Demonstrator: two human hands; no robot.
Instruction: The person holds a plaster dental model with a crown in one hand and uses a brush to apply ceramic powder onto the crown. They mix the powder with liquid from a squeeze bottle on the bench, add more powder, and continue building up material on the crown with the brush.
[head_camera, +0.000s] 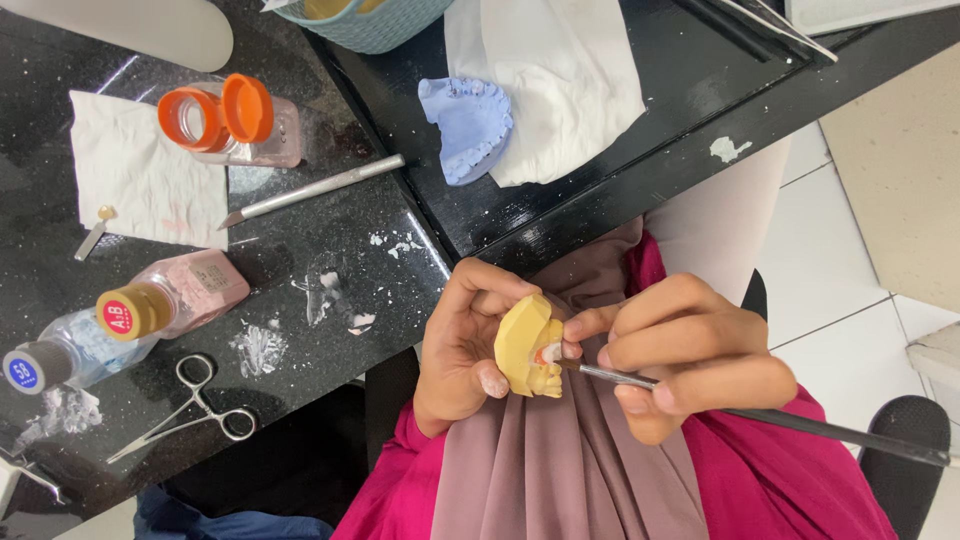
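Off the black table's edge (560, 235), left hand (460, 345) grips yellow cast (527, 345) (brush (760, 418) pinched in right hand (690, 355)).

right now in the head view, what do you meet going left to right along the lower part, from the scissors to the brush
metal scissors-style forceps → left hand → yellow dental model → right hand → thin brush handle

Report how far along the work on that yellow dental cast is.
Done: a pink-white patch already sits on the yellow dental cast. In hand: the left hand holds the cast while the right hand touches a thin brush to that patch. Left: the blue cast lies untouched on the counter.
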